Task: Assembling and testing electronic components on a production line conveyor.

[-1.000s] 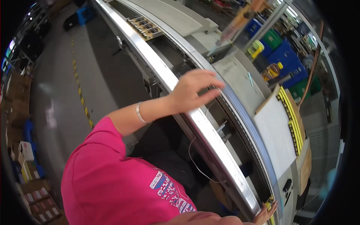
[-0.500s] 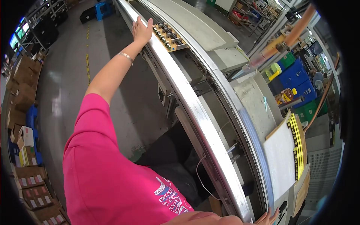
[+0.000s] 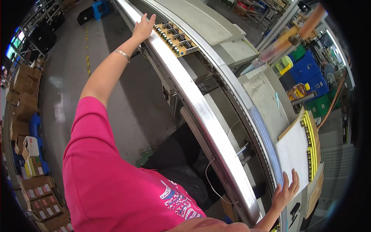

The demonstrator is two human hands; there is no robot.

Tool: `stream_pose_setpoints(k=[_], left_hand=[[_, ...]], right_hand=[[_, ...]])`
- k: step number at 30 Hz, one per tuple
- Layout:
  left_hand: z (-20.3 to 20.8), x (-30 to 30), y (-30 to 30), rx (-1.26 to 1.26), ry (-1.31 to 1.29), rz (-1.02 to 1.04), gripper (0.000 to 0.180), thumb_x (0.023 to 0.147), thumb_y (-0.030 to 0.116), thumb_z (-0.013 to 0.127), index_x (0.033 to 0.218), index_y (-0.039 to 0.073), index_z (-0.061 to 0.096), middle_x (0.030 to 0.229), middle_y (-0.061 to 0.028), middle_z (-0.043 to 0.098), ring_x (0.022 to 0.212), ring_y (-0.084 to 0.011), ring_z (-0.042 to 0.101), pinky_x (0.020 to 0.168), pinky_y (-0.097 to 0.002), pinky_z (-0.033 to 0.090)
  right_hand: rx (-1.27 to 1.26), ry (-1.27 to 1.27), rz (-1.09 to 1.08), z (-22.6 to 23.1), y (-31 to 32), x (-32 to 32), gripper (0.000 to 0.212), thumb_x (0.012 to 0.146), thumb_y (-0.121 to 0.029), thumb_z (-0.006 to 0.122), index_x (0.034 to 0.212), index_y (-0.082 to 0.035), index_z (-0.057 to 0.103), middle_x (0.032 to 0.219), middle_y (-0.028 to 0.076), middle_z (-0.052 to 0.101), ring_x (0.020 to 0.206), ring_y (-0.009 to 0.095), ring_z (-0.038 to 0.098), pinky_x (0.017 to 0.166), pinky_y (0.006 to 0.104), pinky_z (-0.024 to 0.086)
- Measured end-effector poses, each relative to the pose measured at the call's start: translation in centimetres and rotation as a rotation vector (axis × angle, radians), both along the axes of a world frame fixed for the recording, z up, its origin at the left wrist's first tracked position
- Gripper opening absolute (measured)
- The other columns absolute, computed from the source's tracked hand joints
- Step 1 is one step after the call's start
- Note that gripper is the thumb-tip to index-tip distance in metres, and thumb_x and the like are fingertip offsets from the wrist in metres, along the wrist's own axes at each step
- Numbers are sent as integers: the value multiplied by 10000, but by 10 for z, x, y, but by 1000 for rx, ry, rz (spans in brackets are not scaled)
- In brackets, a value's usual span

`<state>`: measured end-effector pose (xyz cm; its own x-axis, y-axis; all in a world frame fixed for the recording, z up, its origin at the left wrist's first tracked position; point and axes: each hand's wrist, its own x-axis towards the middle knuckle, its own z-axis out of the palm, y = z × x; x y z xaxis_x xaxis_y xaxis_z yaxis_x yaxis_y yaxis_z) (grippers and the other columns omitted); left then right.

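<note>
With its fingers apart, my left hand (image 3: pixel 145 28) is at the far end of the metal rail (image 3: pixel 201 110), beside the near end of a tan circuit board (image 3: pixel 176 40). The board lies across the conveyor track and carries rows of dark parts and small round green-topped ones. Nothing shows in that hand; whether it touches the board I cannot tell. My right hand (image 3: pixel 284 193) is at the lower right with its fingers spread and nothing in them. It is over the track's outer edge, beside a white sheet (image 3: pixel 295 154).
A yellow strip with a row of dark parts (image 3: pixel 310 139) runs along the white sheet. A light blue pen-like stick (image 3: pixel 277 100) lies on the grey surface. Blue crates (image 3: pixel 307 71) stand farther right. A pale cable (image 3: pixel 208 176) hangs under the rail.
My right hand has risen from the lower edge into fuller view, fingers spreading. The board appears slightly nearer along the track. My left hand stays at the rail, shifted slightly left in view.
</note>
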<state>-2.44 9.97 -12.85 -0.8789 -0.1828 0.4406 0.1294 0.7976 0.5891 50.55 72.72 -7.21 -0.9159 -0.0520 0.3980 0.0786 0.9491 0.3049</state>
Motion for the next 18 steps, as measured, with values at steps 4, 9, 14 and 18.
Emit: stream_pose_setpoints(k=[4, 9, 14, 18], left_hand=[[0, 41, 22, 49, 3, -93, 858, 1015, 683, 302, 1490, -19, 434, 1045, -101, 756, 1262, -318, 608, 1267, -437, 196], [18, 113, 72, 159, -61, -308, 671, 1065, 544, 353, 1406, 0, 546, 967, -99, 734, 1013, -201, 687, 1272, -395, 179], [29, 177, 119, 151, -133, -507, 558, 1089, 445, 373, 1402, 26, 566, 979, -98, 731, 996, -180, 681, 1270, -390, 177], [46, 232, 164, 91, -218, -654, 512, 1102, 385, 370, 1417, 25, 553, 1110, -119, 677, 1090, -202, 635, 1251, -386, 209]], right_hand=[[-13, 11, 68, 2, -4, -17, 468, 1072, -469, 427, 1236, -135, 711, 1482, 83, 532, 1379, 312, 472, 1133, 450, 386], [-60, 22, 75, 0, 9, -13, 430, 1066, -434, 449, 1211, -131, 716, 1458, 95, 550, 1349, 310, 496, 1124, 438, 386], [-190, 101, -47, -9, 52, -6, 377, 1073, -340, 440, 1198, -112, 712, 1427, 119, 564, 1335, 311, 502, 1101, 421, 394], [-397, 271, -114, -11, 86, 8, 349, 1088, -203, 406, 1220, -51, 691, 1405, 140, 572, 1330, 303, 504, 1124, 400, 368]])
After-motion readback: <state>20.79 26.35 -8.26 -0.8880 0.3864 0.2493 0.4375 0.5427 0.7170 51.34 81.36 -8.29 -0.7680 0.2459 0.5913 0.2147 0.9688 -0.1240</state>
